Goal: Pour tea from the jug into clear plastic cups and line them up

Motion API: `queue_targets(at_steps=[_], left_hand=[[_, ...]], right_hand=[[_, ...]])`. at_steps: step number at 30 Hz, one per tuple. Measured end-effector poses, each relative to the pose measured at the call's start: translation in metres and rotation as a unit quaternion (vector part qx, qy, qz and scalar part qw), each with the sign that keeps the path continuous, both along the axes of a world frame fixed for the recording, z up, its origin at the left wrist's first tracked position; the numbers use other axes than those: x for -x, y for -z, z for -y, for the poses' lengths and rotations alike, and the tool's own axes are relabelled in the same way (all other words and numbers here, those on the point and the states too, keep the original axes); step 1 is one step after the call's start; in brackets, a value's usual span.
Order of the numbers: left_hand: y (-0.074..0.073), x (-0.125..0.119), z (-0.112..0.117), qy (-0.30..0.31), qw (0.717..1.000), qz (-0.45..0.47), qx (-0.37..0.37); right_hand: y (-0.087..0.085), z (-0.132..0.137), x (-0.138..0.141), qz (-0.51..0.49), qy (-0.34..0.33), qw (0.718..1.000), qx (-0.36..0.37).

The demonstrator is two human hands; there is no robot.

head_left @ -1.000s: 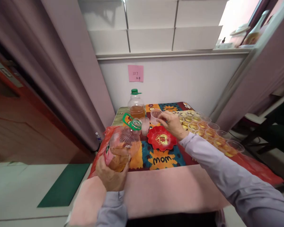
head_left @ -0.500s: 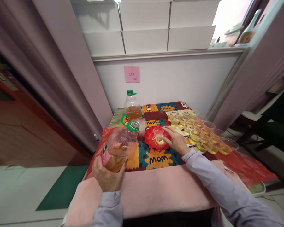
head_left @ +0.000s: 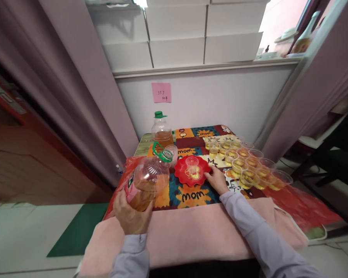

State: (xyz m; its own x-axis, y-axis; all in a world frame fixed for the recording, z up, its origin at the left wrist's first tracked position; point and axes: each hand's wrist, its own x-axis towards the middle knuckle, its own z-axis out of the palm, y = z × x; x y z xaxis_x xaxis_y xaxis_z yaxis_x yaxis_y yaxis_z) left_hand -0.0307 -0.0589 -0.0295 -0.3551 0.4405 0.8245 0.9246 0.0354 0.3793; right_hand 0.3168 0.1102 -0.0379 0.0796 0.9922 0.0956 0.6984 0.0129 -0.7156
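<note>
My left hand (head_left: 133, 212) is wrapped round the lower part of a large clear plastic jug (head_left: 146, 185), which leans to the right. Amber liquid lies in its bottom, and a green handle ring circles its uncapped neck. My right hand (head_left: 217, 179) pinches the right rim of a red scalloped plate (head_left: 179, 175). On that plate stands a clear plastic cup (head_left: 192, 162), with no liquid visible in it. A stack of clear cups (head_left: 172, 154) is partly hidden behind the jug's neck.
Several cups of yellow liquid (head_left: 245, 162) stand close together on the table's right side. A second jug (head_left: 162, 135) with a green cap stands at the back left. Red plastic sheeting (head_left: 304, 204) hangs at the right edge; a pink cloth (head_left: 191, 235) covers the front.
My right hand has let go of the cup on the plate and moved to the plate's right rim. The plate has shifted slightly left. My left hand still holds the jug.
</note>
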Motion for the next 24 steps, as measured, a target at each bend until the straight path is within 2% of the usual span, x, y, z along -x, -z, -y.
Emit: queue_targets(at_steps=[8, 10, 12, 14, 15, 18, 21, 24], left_hand=[[0.001, 0.001, 0.001, 0.004, 1.000, 0.017, 0.019], [0.002, 0.001, 0.001, 0.004, 1.000, 0.022, 0.021], [0.002, 0.001, 0.001, 0.003, 1.000, 0.012, 0.018], [0.003, 0.002, 0.001, 0.003, 1.000, 0.000, 0.014], [0.003, 0.002, 0.001, 0.003, 1.000, -0.004, 0.013], [0.004, 0.003, 0.001, 0.005, 1.000, -0.002, 0.018], [0.004, 0.004, 0.001, 0.005, 1.000, 0.008, 0.023], [0.004, 0.004, 0.001, 0.006, 1.000, -0.010, 0.018]], right_hand=[[0.007, 0.012, -0.001, -0.037, -0.006, 0.999, -0.012], [0.007, 0.014, 0.001, -0.044, 0.018, 0.997, -0.059], [0.005, 0.016, 0.005, -0.051, 0.032, 0.987, -0.147], [-0.001, 0.019, 0.012, -0.038, 0.006, 0.975, -0.220], [-0.006, 0.019, 0.016, -0.022, -0.022, 0.972, -0.232], [-0.019, 0.017, 0.032, 0.034, -0.083, 0.975, -0.202], [-0.029, 0.009, 0.046, 0.056, -0.093, 0.982, -0.153], [-0.030, 0.000, 0.055, 0.056, -0.104, 0.986, -0.115]])
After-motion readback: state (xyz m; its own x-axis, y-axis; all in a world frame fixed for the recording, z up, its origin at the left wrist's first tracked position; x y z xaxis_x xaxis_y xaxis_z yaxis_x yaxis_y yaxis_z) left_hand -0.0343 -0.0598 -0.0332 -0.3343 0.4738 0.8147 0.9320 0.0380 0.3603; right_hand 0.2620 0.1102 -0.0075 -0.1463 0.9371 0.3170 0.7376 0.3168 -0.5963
